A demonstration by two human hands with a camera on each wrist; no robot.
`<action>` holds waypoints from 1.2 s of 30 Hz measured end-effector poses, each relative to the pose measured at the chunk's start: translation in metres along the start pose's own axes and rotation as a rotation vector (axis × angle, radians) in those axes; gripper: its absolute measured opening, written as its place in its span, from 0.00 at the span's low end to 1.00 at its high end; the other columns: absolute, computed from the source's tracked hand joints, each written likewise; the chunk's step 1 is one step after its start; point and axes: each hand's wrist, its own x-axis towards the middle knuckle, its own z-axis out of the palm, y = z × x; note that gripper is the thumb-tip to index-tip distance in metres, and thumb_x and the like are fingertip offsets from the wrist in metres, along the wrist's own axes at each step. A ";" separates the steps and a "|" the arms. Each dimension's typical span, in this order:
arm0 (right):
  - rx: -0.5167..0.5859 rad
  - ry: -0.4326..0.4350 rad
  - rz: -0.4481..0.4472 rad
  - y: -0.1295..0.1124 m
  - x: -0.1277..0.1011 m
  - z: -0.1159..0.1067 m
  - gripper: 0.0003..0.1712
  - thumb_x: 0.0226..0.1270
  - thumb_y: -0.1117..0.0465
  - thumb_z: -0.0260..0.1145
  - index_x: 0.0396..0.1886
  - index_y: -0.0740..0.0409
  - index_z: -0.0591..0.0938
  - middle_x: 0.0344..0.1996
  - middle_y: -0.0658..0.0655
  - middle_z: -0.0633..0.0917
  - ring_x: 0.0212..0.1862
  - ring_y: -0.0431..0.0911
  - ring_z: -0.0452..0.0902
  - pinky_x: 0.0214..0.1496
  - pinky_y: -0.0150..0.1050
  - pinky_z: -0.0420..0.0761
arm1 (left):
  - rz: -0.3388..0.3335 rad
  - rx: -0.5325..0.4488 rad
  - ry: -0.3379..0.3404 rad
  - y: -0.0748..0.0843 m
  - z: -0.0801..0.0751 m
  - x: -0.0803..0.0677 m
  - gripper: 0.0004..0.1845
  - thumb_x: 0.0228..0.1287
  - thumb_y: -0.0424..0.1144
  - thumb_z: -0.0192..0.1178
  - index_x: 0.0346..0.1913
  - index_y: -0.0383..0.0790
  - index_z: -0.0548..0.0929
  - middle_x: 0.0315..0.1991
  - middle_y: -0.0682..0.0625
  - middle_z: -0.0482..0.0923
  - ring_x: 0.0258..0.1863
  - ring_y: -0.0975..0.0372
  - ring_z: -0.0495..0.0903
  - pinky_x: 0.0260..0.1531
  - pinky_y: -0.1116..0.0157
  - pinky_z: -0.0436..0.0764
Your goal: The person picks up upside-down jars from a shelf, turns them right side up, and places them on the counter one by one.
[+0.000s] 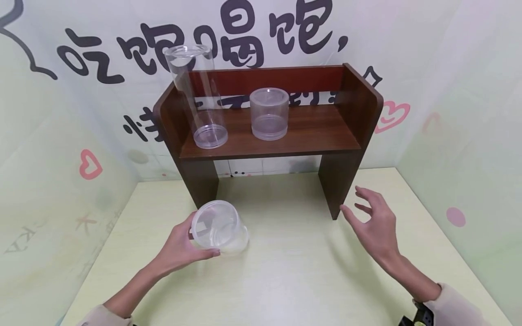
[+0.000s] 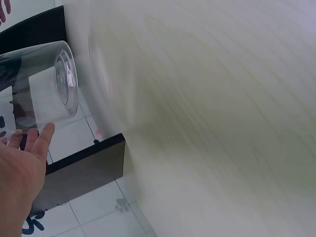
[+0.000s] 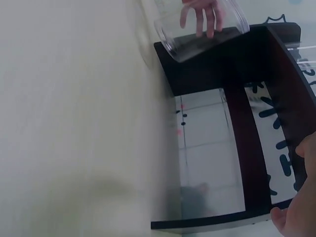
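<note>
The left grip [image 1: 183, 244] is wrapped round the side of a clear cylindrical jar [image 1: 219, 224], thumb toward the wearer and fingers round the left. The smooth wall offers no handle, so a wide span round the body is probably the surest hold; it also leaves the jar's base free. That jar is held over the table [image 1: 281, 276], close before the left side panel [image 1: 200, 181] of a brown wooden shelf unit [image 1: 314, 129]. It is roughly upright with its base down, and in the left wrist view the base looks raised off the tabletop. Whether its top is lidded is hard to tell.

The right grip [image 1: 377, 228] holds nothing, its fingers loosely bent and thumb apart, beside the right side panel [image 1: 337, 181]; contact there is unclear. One hand seems enough for so light-looking a jar.

Farther out, a tall clear cylinder [image 1: 197, 95] stands upright at the shelf's left end, and a short clear jar [image 1: 269, 115] stands near its middle, well apart. Both sit on flat bases, which likely keeps them steady. The back rail [image 1: 269, 77] and side walls would help stop them sliding off. Black lettering [image 1: 238, 17] marks the backdrop [image 1: 102, 18] behind.
</note>
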 end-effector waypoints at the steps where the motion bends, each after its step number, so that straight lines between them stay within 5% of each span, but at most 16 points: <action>1: 0.001 0.009 0.003 0.001 0.003 -0.001 0.34 0.53 0.76 0.81 0.61 0.74 0.81 0.54 0.68 0.84 0.57 0.31 0.79 0.53 0.19 0.80 | -0.007 0.003 0.000 -0.001 -0.002 -0.001 0.49 0.41 0.40 0.89 0.69 0.38 0.76 0.54 0.40 0.86 0.49 0.45 0.84 0.42 0.60 0.89; 12: -0.007 0.045 0.055 0.013 0.035 -0.005 0.33 0.56 0.72 0.81 0.62 0.73 0.81 0.55 0.67 0.85 0.51 0.18 0.76 0.52 0.17 0.78 | -0.042 0.072 -0.014 -0.008 -0.019 -0.017 0.47 0.42 0.42 0.89 0.69 0.43 0.77 0.55 0.48 0.85 0.48 0.53 0.84 0.45 0.59 0.90; 27: 0.068 0.136 0.049 0.014 0.062 0.015 0.23 0.61 0.70 0.79 0.56 0.69 0.85 0.47 0.63 0.89 0.45 0.23 0.81 0.47 0.20 0.83 | -0.073 0.066 -0.008 -0.017 -0.030 -0.030 0.48 0.43 0.39 0.88 0.69 0.37 0.76 0.57 0.40 0.84 0.49 0.48 0.84 0.48 0.53 0.90; 36: 0.100 0.202 0.079 0.013 0.066 0.023 0.18 0.62 0.71 0.77 0.52 0.71 0.86 0.44 0.67 0.89 0.41 0.27 0.82 0.44 0.17 0.81 | -0.077 0.067 -0.002 -0.020 -0.035 -0.035 0.47 0.43 0.38 0.88 0.69 0.39 0.76 0.58 0.42 0.83 0.51 0.50 0.83 0.48 0.62 0.89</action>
